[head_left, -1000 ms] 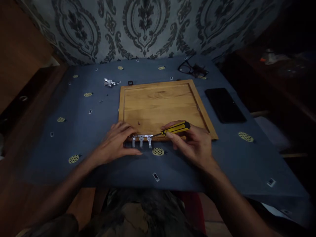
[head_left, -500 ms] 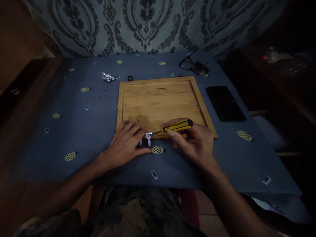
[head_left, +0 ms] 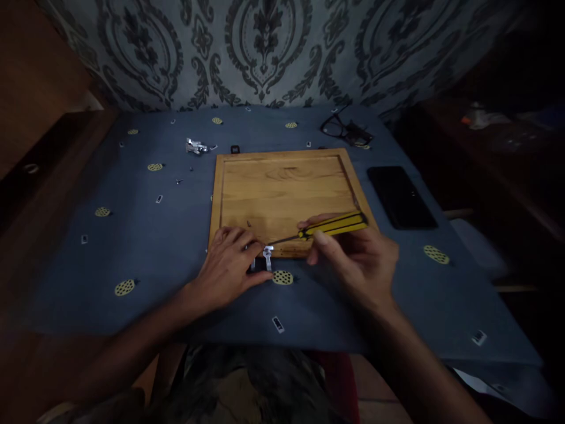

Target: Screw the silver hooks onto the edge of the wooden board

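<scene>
A framed wooden panel (head_left: 286, 194), perhaps a cabinet door, lies flat on the table. At its front edge sits a silver metal hinge (head_left: 268, 259), partly covered by my left hand (head_left: 229, 259). The fingers of that hand press the hinge against the panel, with the thumb at its near side. In my right hand (head_left: 359, 259) is a yellow and black screwdriver (head_left: 338, 225), held by the handle and slanting down to the left. Its tip is close to the hinge's upper end; whether it touches a screw I cannot tell.
Another shiny metal hinge piece (head_left: 196, 146) lies at the back left, with small screws (head_left: 179, 181) nearer me. A small black part (head_left: 235, 149) is behind the panel. Eyeglasses (head_left: 346, 129) rest at the back right, and a black phone or tablet (head_left: 401, 197) lies right of the panel.
My right hand and the screwdriver have shifted right, and the screwdriver's tip has moved up slightly at the hinge. My left hand stays on the hinge. The whole view has shifted slightly.
</scene>
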`<move>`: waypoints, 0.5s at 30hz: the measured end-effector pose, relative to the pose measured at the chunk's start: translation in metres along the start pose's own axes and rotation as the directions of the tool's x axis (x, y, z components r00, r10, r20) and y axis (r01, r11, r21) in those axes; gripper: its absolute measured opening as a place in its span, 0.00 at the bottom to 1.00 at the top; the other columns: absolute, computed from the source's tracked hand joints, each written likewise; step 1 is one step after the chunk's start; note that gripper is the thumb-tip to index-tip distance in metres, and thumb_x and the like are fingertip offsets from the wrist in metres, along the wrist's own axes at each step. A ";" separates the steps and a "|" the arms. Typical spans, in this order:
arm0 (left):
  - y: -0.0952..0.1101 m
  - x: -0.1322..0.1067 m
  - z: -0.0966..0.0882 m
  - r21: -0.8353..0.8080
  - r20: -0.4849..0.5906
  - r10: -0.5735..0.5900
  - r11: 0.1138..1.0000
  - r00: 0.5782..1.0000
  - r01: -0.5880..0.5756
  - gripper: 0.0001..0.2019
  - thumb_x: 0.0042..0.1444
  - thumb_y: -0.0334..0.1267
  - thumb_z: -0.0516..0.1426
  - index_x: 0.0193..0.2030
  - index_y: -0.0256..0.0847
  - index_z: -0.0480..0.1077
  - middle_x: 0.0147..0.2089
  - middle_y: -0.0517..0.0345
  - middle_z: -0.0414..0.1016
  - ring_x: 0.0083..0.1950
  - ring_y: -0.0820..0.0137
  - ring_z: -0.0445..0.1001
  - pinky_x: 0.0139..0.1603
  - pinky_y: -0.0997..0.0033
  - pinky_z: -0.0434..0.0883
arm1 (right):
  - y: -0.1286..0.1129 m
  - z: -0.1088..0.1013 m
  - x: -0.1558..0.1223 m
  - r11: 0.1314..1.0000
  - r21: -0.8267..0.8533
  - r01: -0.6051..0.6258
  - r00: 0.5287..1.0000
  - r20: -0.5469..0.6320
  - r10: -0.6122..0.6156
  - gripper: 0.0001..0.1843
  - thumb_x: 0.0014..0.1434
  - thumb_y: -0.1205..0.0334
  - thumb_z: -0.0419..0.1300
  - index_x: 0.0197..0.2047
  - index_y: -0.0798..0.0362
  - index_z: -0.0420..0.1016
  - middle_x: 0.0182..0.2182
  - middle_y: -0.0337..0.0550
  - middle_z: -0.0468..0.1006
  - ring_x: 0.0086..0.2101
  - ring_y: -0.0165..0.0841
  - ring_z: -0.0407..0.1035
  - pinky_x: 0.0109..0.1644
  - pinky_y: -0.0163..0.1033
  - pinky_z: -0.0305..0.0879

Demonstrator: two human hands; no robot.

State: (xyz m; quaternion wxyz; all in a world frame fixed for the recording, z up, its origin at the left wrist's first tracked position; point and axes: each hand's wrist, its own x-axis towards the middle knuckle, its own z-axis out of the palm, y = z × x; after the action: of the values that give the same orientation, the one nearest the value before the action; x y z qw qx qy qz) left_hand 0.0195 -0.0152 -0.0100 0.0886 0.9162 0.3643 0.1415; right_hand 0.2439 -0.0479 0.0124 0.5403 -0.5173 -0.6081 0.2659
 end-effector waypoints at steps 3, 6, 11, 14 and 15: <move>-0.001 0.000 0.000 -0.015 0.001 0.006 1.000 1.000 -0.006 0.21 0.59 0.52 0.69 0.50 0.39 0.77 0.47 0.53 0.79 0.53 0.56 0.74 0.57 0.52 0.69 | -0.001 -0.003 0.022 0.958 -0.267 0.105 0.994 0.018 -0.103 0.11 0.74 0.51 0.56 0.49 0.48 0.74 0.35 0.40 0.81 0.23 0.30 0.73 0.26 0.38 0.69; -0.001 0.000 0.000 -0.031 0.001 0.003 1.000 1.000 -0.003 0.21 0.59 0.51 0.69 0.51 0.39 0.76 0.48 0.53 0.79 0.53 0.56 0.74 0.57 0.52 0.69 | 0.011 -0.001 0.053 0.880 -0.417 0.229 0.958 0.254 -0.130 0.09 0.68 0.54 0.62 0.39 0.49 0.77 0.31 0.41 0.79 0.28 0.34 0.72 0.33 0.40 0.66; 0.000 0.000 -0.002 -0.045 0.026 -0.006 0.999 1.000 0.007 0.19 0.62 0.53 0.66 0.48 0.38 0.76 0.48 0.52 0.79 0.53 0.56 0.73 0.58 0.51 0.68 | 0.036 0.019 0.079 0.765 -0.554 0.329 0.888 0.458 -0.050 0.08 0.65 0.62 0.65 0.47 0.51 0.82 0.40 0.49 0.81 0.29 0.37 0.71 0.30 0.40 0.55; 0.001 0.001 -0.002 -0.044 0.041 -0.011 0.999 0.999 0.013 0.19 0.63 0.54 0.66 0.49 0.39 0.76 0.48 0.52 0.79 0.54 0.56 0.73 0.58 0.50 0.69 | 0.039 0.029 0.076 0.743 -0.549 0.383 0.857 0.512 -0.062 0.14 0.69 0.61 0.60 0.55 0.51 0.79 0.49 0.53 0.80 0.36 0.39 0.74 0.33 0.39 0.58; 0.001 0.001 -0.002 -0.042 0.043 -0.012 0.999 0.999 0.014 0.19 0.63 0.54 0.65 0.49 0.39 0.76 0.48 0.51 0.79 0.54 0.56 0.73 0.59 0.50 0.69 | 0.039 0.031 0.074 0.744 -0.530 0.408 0.836 0.544 -0.071 0.13 0.70 0.61 0.58 0.54 0.51 0.80 0.49 0.52 0.80 0.38 0.38 0.74 0.34 0.39 0.60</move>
State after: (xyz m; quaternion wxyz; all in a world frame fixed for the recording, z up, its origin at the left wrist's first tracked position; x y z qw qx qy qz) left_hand 0.0201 -0.0149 -0.0077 0.1168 0.9146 0.3650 0.1289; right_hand 0.2369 0.0395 -0.0024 0.1950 -0.4959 -0.8407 0.0959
